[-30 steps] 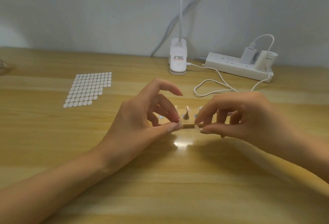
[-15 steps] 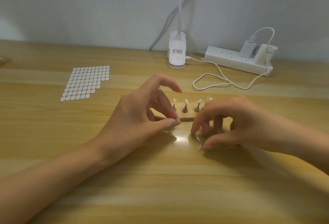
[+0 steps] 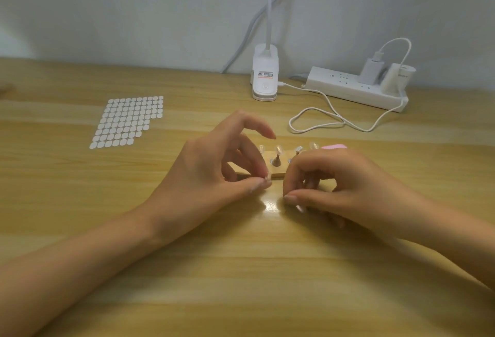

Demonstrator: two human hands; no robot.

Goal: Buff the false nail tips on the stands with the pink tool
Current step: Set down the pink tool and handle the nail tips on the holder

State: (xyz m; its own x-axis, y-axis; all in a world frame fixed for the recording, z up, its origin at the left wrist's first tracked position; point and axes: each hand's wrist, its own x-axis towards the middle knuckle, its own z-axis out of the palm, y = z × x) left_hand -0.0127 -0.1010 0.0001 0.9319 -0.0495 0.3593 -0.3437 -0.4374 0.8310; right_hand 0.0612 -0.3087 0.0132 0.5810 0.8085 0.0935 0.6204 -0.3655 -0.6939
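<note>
A small wooden base point(image 3: 278, 171) sits mid-table with several stands carrying clear false nail tips point(image 3: 278, 149). My left hand point(image 3: 214, 175) is at the base's front left edge. Its thumb and middle finger pinch something tiny and pale, seemingly a false nail tip point(image 3: 266, 176). My right hand point(image 3: 345, 189) is low on the table just in front of the base. Its fingers are curled and its thumb and fingertips pinch a small clear piece point(image 3: 301, 208) against the tabletop. The pink tool point(image 3: 333, 146) lies behind my right hand, mostly hidden by it.
A sheet of white adhesive dots point(image 3: 126, 122) lies at the left. At the back stand a white clip lamp base point(image 3: 265, 79) and a white power strip point(image 3: 356, 87) with plugs. A white cable point(image 3: 321, 122) loops behind the wooden base.
My right hand dropped from the base's front edge down to the tabletop with the small clear piece. My left hand kept its pinch. The pink tool came into view behind my right hand.
</note>
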